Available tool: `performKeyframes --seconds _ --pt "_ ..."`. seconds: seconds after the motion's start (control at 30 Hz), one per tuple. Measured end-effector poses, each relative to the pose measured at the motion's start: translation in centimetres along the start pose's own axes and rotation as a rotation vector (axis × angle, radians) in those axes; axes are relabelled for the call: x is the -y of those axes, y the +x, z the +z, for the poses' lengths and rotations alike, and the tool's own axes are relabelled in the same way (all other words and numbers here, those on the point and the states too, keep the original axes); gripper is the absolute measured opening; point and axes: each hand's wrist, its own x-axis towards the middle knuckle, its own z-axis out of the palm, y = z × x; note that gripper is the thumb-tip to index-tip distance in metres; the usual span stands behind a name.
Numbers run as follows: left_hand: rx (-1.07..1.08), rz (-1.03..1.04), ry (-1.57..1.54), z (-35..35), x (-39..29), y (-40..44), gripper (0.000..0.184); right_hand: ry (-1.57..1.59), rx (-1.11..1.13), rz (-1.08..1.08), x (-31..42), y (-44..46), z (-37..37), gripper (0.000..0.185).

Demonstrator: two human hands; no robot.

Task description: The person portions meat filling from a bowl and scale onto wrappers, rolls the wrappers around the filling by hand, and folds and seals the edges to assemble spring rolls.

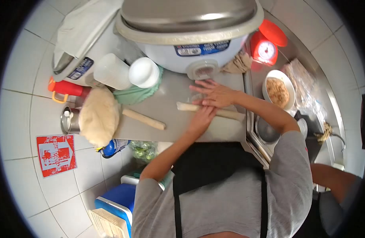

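Observation:
A long dough roll lies on the steel counter in front of me, its left end tapering out past my fingers. My left hand rests on the middle of it, fingers stretched forward, tips near the other hand. Across the same roll lies my right hand, flat, with spread fingers pointing left over the counter. Both palms hide the roll's middle part. To the left is a second, thinner dough roll. A big pale lump of dough sits at the counter's left edge.
A large lidded cooker stands behind my hands. White tubs sit on a green cloth. At right are a red scale, a bowl of brown filling and plastic bags. Another person's arm shows lower right.

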Motion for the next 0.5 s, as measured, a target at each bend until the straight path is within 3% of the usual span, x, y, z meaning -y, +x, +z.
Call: performKeyframes --seconds 0.13,0.23,0.33,0.43,0.47,0.5 --pt "0.067 -0.073 -0.028 -1.1 -0.8 0.1 0.038 0.12 0.265 0.137 -0.8 2.6 -1.2 0.045" --pt "0.068 -0.1 -0.056 -0.8 -0.7 0.2 0.039 0.197 0.089 0.21 -0.5 1.8 -0.7 0.046" --pt "0.06 -0.087 -0.061 -0.6 -0.6 0.2 0.039 -0.162 0.053 0.18 -0.7 -0.1 0.9 0.045" --pt "0.056 -0.061 -0.061 -0.9 -0.3 0.4 0.04 -0.012 0.03 0.343 -0.5 -2.9 -0.8 0.045" --pt "0.06 -0.049 -0.061 -0.9 -0.2 0.5 0.041 -0.06 -0.238 0.207 0.5 -4.5 0.2 0.04" --pt "0.068 -0.038 -0.061 -0.9 0.0 0.3 0.041 -0.012 -0.287 0.262 2.3 -5.7 0.9 0.038"
